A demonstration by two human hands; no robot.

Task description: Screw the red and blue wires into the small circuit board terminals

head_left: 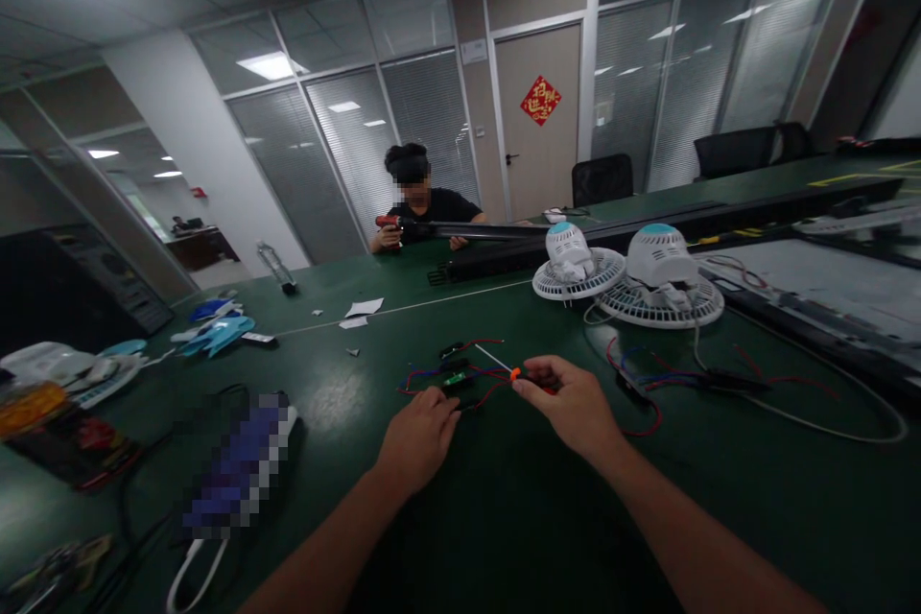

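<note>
Toward the near edge of the tabletop (338, 441), a small green board (455, 380) lies in a tangle of red wires (495, 392). Left hand (421, 432): fingers bunched, tips down at a dark piece beside the board; pinching or only pressing, cannot tell. Right hand (568, 395): curled closed around the handle of a screwdriver (496, 361), shaft angled toward the far edge and leftward; whether the tip touches anything, unclear.

Hazards, my reading: a slip of the shaft could score the board or jab the left fingertips, so close are they. Thin leads might snag on the screwdriver and drag the board, or pull loose at an end. Farther toward the right end, a grey cord (863, 439) loops around more wires; a careless right forearm could catch it and tug the nearer white fan unit (658, 259).
</note>
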